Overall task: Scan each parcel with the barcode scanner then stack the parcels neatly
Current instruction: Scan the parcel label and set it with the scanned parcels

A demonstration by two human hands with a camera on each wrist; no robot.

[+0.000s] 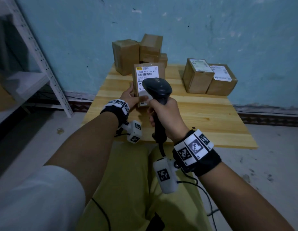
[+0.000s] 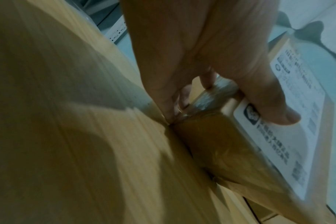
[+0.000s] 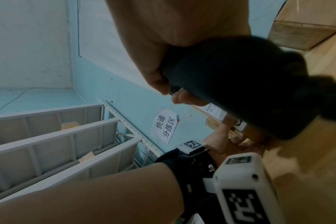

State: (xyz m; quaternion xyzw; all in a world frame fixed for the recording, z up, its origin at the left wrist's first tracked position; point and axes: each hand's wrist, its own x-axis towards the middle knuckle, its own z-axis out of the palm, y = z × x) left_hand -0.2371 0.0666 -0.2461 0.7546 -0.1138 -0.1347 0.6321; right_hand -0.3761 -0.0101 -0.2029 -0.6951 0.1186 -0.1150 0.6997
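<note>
While the left hand [image 1: 130, 97] is gripping the labelled parcel [image 1: 149, 75] upright on the table [image 1: 211, 114], the right hand [image 1: 166, 117] is wrapping its fingers [image 1: 151, 112] around the barcode scanner [image 1: 157, 90], aiming it at the label.

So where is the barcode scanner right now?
In the head view the barcode scanner is at centre, gripped by the right hand above the wooden table, its head over the label of the parcel that the left hand holds.

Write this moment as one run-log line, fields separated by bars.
step: scanning | left hand: holds brown cardboard parcel, label up | right hand: grips black barcode scanner over label | wooden table
</note>
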